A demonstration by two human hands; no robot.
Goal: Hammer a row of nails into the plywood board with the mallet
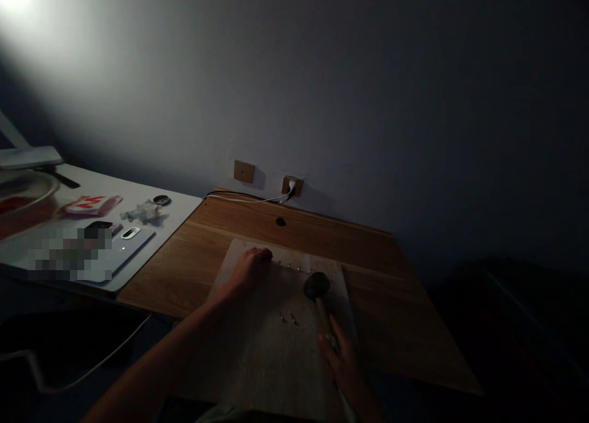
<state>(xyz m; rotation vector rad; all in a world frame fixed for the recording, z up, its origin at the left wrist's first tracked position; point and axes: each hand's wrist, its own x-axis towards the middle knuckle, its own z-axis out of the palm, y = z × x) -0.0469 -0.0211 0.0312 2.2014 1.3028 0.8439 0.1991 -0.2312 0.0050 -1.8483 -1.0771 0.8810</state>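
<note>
My right hand (pixel 338 355) is wrapped around the handle of a mallet (pixel 317 286). Its dark round head is over the right part of a pale flat board (pixel 257 361). At the board's far left, my left hand (pixel 251 264) rests with its fingers curled together; whatever they may hold is too dark and small to make out. Just right of those fingers runs a row of several small shiny metal pieces (pixel 299 269), seemingly upright in the board. Two more small metal pieces (pixel 288 318) lie nearer me, left of the mallet handle.
The board lies on a wooden desk (pixel 381 300) against the wall. A white charger (pixel 291 185) is plugged into a wall socket, its cable trailing left. On the adjoining white table (pixel 179 211) are a clear crumpled bag (pixel 145 213), a red-and-white packet (pixel 92 205) and a large basin (pixel 27 202).
</note>
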